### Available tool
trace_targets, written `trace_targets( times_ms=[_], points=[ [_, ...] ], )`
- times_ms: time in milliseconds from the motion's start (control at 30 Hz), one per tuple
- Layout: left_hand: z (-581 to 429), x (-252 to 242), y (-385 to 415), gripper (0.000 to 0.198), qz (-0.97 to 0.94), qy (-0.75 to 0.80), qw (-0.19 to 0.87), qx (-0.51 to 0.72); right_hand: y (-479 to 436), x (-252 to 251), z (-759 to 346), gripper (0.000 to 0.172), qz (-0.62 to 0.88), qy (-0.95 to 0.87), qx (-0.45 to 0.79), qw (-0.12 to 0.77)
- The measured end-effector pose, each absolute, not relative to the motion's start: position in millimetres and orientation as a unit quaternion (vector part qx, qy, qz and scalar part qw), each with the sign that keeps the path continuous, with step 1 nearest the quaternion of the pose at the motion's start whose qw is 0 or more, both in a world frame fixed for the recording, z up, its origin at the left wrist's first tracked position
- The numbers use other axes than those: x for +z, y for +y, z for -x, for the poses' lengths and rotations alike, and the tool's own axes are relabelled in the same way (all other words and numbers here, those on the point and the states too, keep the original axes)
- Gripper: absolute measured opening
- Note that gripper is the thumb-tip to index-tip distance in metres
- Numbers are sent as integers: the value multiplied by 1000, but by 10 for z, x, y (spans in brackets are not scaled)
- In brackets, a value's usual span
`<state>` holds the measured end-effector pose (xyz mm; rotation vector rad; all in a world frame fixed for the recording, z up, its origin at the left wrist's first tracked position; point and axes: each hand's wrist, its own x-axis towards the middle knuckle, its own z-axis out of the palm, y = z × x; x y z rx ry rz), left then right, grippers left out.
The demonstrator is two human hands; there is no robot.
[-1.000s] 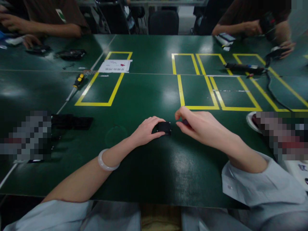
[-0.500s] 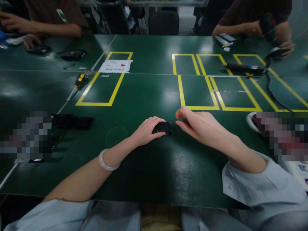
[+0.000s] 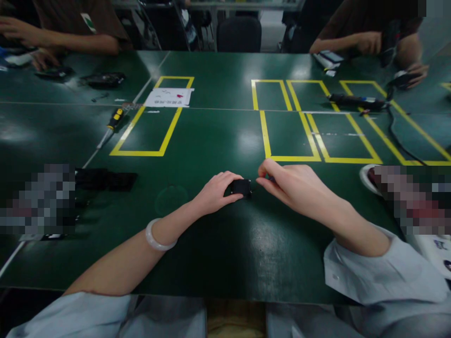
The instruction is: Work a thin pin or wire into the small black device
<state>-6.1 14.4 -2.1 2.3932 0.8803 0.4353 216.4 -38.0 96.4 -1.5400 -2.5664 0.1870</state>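
Observation:
On the green table (image 3: 218,253), a small black rectangular part (image 3: 241,187) lies in the grip of my left hand (image 3: 218,191), thumb on the near side and fingers on the far side. Tiny pin-like bits stick out at its right end. Just right of it is my right hand (image 3: 292,188), its thumb and index finger pinched together close to that end. Something small and dark shows between those fingers, too small to name.
Left of my arm lie dark flat parts (image 3: 105,179). A yellow-black screwdriver (image 3: 115,118) and a paper sign (image 3: 169,97) are farther off, among yellow tape outlines (image 3: 137,153). A black cylindrical tool (image 3: 359,100) lies at right. Two co-workers sit opposite.
My right hand has shifted very slightly toward the black part's right end. My left hand keeps its hold in the same place.

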Motion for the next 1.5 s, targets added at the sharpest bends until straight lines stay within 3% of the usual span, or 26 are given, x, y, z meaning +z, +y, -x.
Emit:
trace_targets(
  times_ms=[267, 567, 967, 1200, 1500],
  points=[
    [66, -34, 151, 37, -889, 326, 272, 170, -395, 988, -2108, 14, 507, -855, 68, 87],
    [71, -51, 156, 35, -889, 327, 271, 168, -399, 1076, -2000, 27, 529, -844, 74, 52],
    [57, -52, 164, 34, -890, 322, 274, 171, -408, 1022, -1966, 20, 527, -844, 72, 73],
    [61, -42, 154, 33, -889, 327, 272, 170, -428, 1049, -1949, 27, 531, -843, 67, 45],
    [89, -58, 148, 36, -892, 321, 265, 177, -442, 1041, -1988, 18, 537, -838, 63, 75]
  ],
)
